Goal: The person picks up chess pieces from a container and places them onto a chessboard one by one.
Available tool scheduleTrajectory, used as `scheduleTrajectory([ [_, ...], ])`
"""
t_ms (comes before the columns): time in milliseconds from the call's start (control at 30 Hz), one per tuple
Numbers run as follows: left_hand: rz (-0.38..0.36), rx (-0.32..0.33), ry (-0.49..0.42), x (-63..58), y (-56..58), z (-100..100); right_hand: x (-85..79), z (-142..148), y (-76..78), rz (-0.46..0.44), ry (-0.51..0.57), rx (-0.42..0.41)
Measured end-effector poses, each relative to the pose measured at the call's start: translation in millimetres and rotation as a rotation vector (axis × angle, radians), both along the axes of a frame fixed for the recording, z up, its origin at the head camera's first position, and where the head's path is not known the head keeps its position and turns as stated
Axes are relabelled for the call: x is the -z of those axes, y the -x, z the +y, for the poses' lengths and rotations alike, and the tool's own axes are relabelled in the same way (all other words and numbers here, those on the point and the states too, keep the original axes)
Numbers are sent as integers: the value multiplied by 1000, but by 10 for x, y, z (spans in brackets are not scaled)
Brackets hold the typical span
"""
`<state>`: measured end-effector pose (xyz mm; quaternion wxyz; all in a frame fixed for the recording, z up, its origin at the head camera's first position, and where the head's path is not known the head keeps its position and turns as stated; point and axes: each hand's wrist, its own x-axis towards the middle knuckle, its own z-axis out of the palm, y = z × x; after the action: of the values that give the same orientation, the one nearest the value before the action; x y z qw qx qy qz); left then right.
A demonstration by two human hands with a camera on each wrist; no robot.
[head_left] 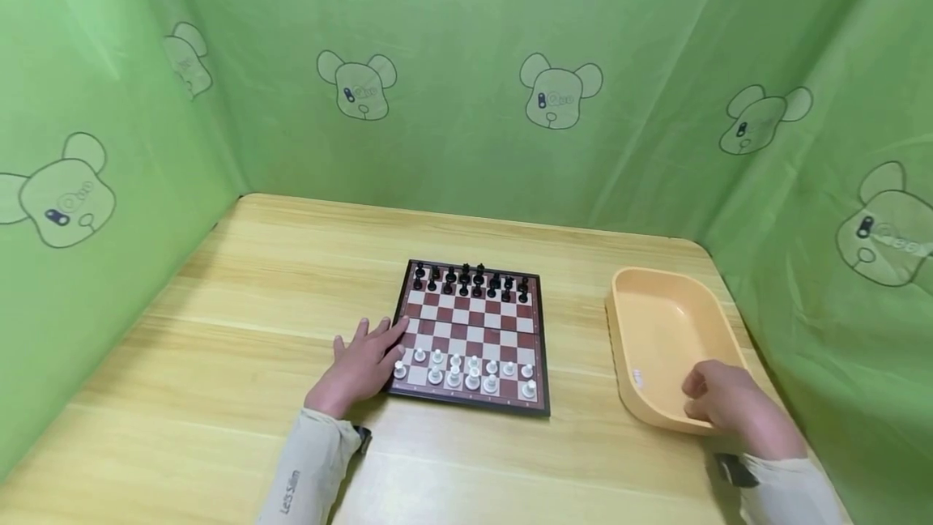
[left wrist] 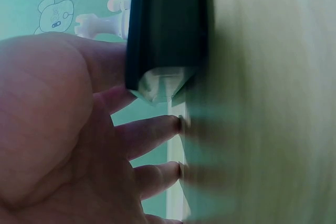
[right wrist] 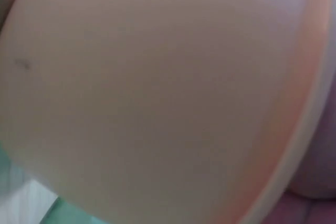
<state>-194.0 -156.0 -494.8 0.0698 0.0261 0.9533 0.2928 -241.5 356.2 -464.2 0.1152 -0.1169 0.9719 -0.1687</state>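
Note:
A magnetic-style chessboard (head_left: 466,339) lies on the table, black chess pieces (head_left: 464,278) along its far side and white chess pieces (head_left: 473,379) along its near side. My left hand (head_left: 360,367) rests at the board's left edge with spread, fairly straight fingers. In the left wrist view, its thumb (left wrist: 107,64) touches the board's dark side (left wrist: 168,24), while other fingertips meet the tabletop. My right hand (head_left: 736,403) reaches over the near right corner of an orange tray (head_left: 656,330), fingers bent inward. Whether it holds anything is hidden. A small white object (head_left: 637,377) lies inside the tray.
The wooden table (head_left: 219,322) carries the board and tray. Green curtains (head_left: 452,160) printed with bear heads enclose its back and sides. The tray's wall (right wrist: 294,129) fills much of the blurred right wrist view.

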Motion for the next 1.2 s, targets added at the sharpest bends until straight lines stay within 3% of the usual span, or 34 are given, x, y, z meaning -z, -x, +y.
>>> scheduleTrajectory([
  [300,14,3,3,11,2,-5,-15,41,-46,85,56,65],
  [567,4,1,4,5,4,0,-117,-8,-107,252,87,81],
  [833,3,1,0,-5,-9,-3,-215,-301,-234,488,220,75],
  [1067,4,4,-2,-9,-11,-5,-299,-750,-292,715,422,-70],
  [1200,7,8,0,-17,-13,-5,-344,-1005,-327,785,480,-180],
])
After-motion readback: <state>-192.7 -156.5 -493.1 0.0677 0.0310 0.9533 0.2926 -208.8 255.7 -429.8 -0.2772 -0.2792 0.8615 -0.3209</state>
